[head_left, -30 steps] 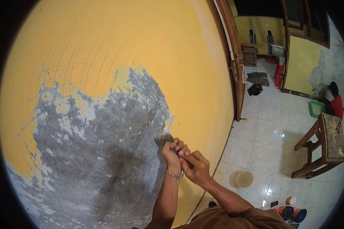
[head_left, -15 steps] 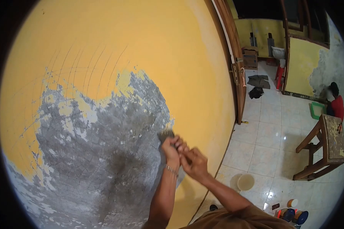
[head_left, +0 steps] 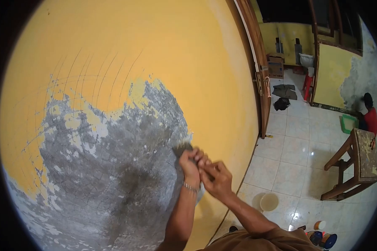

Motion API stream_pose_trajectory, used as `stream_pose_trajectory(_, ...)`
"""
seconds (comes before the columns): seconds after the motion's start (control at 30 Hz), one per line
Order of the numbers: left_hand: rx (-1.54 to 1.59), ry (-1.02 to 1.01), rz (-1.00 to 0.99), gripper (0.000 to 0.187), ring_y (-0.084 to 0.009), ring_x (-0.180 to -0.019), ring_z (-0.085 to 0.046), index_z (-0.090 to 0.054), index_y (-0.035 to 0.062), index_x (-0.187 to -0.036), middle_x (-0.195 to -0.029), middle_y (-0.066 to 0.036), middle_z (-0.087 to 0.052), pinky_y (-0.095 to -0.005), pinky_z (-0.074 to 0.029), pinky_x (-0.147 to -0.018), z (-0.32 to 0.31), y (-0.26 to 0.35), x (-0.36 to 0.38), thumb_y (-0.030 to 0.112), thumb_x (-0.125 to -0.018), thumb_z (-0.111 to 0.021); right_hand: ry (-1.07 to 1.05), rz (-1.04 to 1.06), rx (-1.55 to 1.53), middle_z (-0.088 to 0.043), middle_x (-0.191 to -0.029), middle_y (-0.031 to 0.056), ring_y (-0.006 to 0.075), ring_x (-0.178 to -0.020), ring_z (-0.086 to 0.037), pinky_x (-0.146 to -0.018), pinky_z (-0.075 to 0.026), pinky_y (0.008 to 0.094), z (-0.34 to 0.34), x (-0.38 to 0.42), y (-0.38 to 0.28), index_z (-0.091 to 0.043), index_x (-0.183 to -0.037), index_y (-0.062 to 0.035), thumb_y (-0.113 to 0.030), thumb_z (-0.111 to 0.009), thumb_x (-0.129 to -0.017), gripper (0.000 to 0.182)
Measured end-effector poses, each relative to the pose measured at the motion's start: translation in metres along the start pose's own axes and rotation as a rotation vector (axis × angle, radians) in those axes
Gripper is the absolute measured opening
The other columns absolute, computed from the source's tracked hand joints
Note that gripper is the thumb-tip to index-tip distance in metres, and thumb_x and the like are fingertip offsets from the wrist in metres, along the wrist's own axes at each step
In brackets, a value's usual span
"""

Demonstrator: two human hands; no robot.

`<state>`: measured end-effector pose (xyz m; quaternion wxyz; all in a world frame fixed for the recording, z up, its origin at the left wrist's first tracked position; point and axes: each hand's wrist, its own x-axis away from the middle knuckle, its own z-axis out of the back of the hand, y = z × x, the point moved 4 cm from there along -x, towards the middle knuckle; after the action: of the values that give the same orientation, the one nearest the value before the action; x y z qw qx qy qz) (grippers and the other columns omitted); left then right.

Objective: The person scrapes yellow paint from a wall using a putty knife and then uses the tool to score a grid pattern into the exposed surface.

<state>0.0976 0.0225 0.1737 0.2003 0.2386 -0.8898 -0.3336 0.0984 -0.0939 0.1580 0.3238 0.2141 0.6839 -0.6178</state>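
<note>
A yellow wall [head_left: 188, 54] has a large grey patch [head_left: 100, 167] where the paint is gone, with ragged edges and thin scratch lines above it. My left hand [head_left: 190, 164], with a bracelet at the wrist, is wrapped round a scraper [head_left: 182, 148]. The scraper's dark, wide blade lies against the wall at the right edge of the grey patch. Just to the right, my right hand [head_left: 217, 178] is closed round the rear of the same tool, close against my left hand. The handle is mostly hidden by my fingers.
A wooden stool [head_left: 366, 157] stands at the right on the tiled floor [head_left: 280, 152]. Near it a person in red [head_left: 370, 119] crouches by a green tray [head_left: 348, 124]. A round tub [head_left: 269, 202] and several small containers [head_left: 329, 240] are lower down. An open door [head_left: 262, 83] adjoins the wall.
Both my hands and the scraper have shifted very slightly right. The view has moved a little, and the crouching person's head is slightly lower in it.
</note>
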Motion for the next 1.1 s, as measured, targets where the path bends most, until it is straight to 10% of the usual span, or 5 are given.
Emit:
stream_pose_trajectory(0.53, -0.052, 0.083, 0.018, 0.012, -0.0144, -0.046, -0.037, -0.041, 0.0127, -0.073, -0.058, 0.001, -0.033, -0.0420, -0.050, -0.084, 0.030, 0.001, 0.014, 0.021, -0.074, -0.050, -0.076, -0.053, 0.008, -0.064, -0.088, 0.0125, 0.0216, -0.075, -0.064, -0.057, -0.053, 0.0325, -0.006, 0.018, -0.009, -0.073, -0.095, -0.0053, -0.004, -0.074, -0.076, 0.020)
stream_pose_trajectory(1.1, -0.034, 0.153, 0.048, 0.015, -0.0142, -0.045, -0.035, -0.038, 0.0138, -0.074, -0.059, 0.002, -0.031, -0.0351, -0.042, -0.057, 0.057, -0.026, 0.031, 0.026, -0.073, -0.047, -0.117, -0.094, -0.056, -0.062, -0.077, 0.0104, 0.0211, -0.064, -0.058, -0.052, -0.049, 0.0313, 0.004, 0.054, 0.001, -0.072, -0.095, -0.0037, -0.002, -0.073, -0.075, 0.020)
